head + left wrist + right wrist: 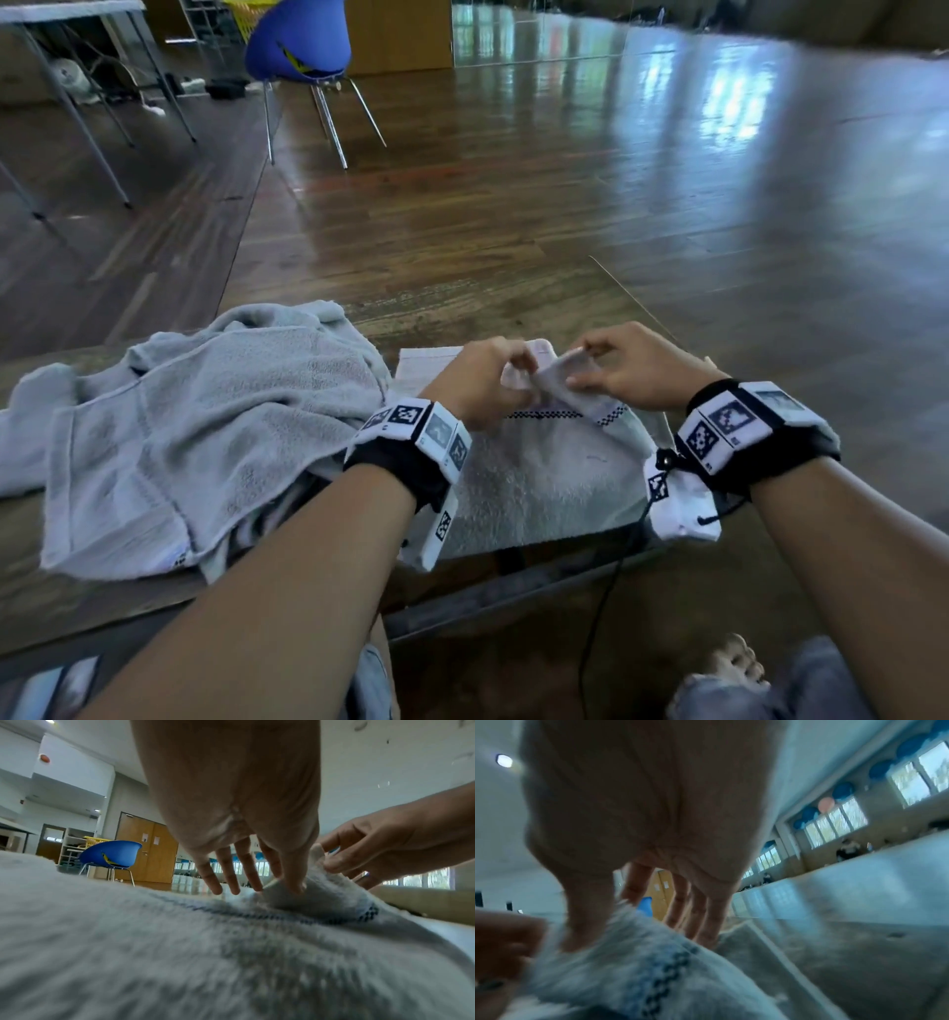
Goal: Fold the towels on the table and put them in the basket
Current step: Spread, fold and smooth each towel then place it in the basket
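A white towel (539,478) with a dark checkered band lies on the table (77,606) in front of me. Its far right corner is lifted and folded back toward the middle. My left hand (516,372) pinches that raised fold between thumb and fingers (231,880). My right hand (583,367) pinches the same corner from the right, its thumb (585,912) on top of the cloth (628,973). The two hands nearly touch. The towel (180,953) fills the lower left wrist view, with the right hand (372,852) at its edge.
A crumpled grey towel pile (205,426) covers the table's left half, touching the white towel. A blue chair (298,46) stands far off on the wooden floor, with a yellow basket (95,839) behind it. The table's right edge (637,298) is close to my right hand.
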`<action>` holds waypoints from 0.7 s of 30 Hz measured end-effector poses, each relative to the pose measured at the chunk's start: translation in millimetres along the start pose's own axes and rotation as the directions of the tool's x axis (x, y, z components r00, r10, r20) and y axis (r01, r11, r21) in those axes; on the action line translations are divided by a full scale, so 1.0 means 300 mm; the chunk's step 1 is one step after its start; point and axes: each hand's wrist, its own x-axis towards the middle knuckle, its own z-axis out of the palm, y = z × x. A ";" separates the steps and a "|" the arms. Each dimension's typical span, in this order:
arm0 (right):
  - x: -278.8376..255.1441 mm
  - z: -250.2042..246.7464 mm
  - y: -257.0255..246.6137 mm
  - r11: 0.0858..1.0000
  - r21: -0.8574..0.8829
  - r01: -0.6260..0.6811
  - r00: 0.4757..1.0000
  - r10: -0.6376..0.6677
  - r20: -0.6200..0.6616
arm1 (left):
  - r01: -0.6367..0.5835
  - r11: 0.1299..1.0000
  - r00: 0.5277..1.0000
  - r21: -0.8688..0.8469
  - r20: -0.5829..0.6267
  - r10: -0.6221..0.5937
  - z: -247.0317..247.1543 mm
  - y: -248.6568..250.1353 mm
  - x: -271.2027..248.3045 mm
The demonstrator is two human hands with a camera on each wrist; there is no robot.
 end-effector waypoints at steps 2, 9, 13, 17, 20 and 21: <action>-0.011 0.002 0.063 0.996 0.001 -0.085 0.996 0.085 -0.011 | 0.001 0.999 0.999 0.047 0.049 -0.003 0.017 -0.021 -0.010; 0.039 0.056 0.172 0.938 -0.168 -0.304 0.952 0.290 -0.101 | -0.044 0.996 0.992 0.076 0.118 0.035 0.022 -0.052 0.005; 0.059 0.092 0.137 0.944 -0.265 -0.197 0.977 0.211 0.028 | -0.091 0.995 0.988 0.038 0.129 0.085 0.046 -0.034 0.009; 0.063 0.076 0.134 0.941 -0.299 -0.161 0.981 0.186 0.054 | -0.111 0.993 0.987 0.051 0.122 0.104 0.049 -0.016 0.019; 0.051 0.065 0.142 0.960 -0.256 -0.113 0.993 0.104 -0.049 | -0.156 0.981 0.979 0.118 0.150 0.137 0.051 0.005 0.014; 0.050 0.060 0.142 0.972 -0.218 -0.092 0.993 0.074 -0.089 | -0.178 0.973 0.974 0.150 0.167 0.153 0.053 0.015 0.012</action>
